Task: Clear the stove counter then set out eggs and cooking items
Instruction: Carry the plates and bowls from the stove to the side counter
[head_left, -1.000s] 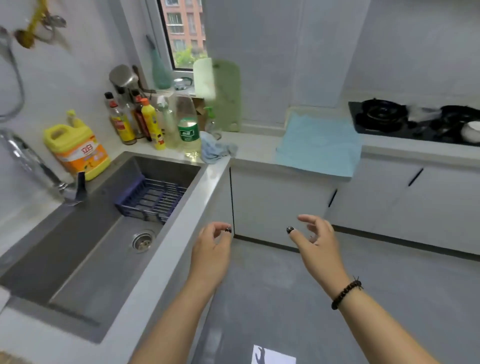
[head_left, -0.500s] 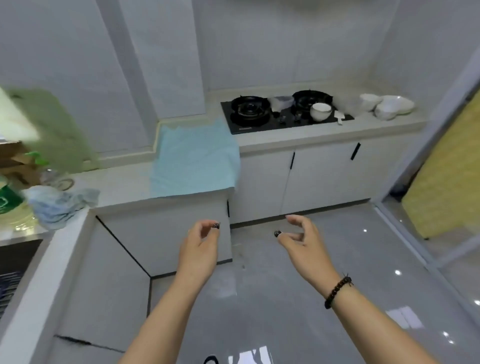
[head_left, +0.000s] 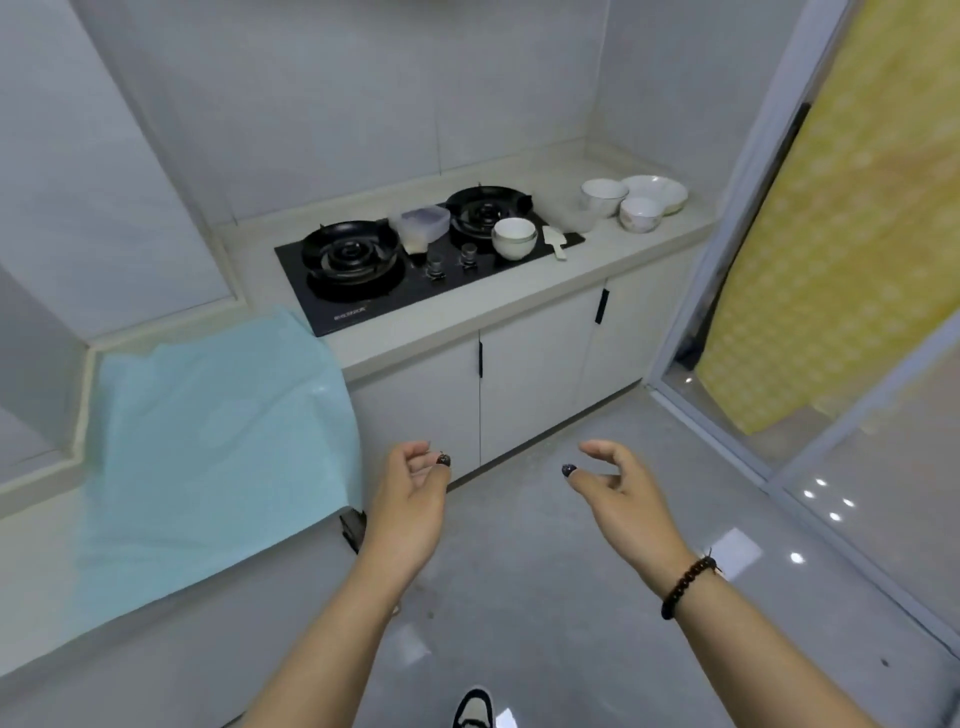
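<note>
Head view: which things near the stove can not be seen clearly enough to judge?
- Clear plastic container, head view: contents blurred and too small to tell.
- Bowl on the stove: its near wall hides the inside.
- White utensil: too small to identify.
- Cupboards: shut doors hide what is inside.
- No eggs visible anywhere.

View swung right from sink, stove now ahead and nearer, bowls visible

Soft, even, cool daylight; bright glints on the glossy floor at right. Wide-angle bending at the edges, slight softness throughout, faint shadows.
</note>
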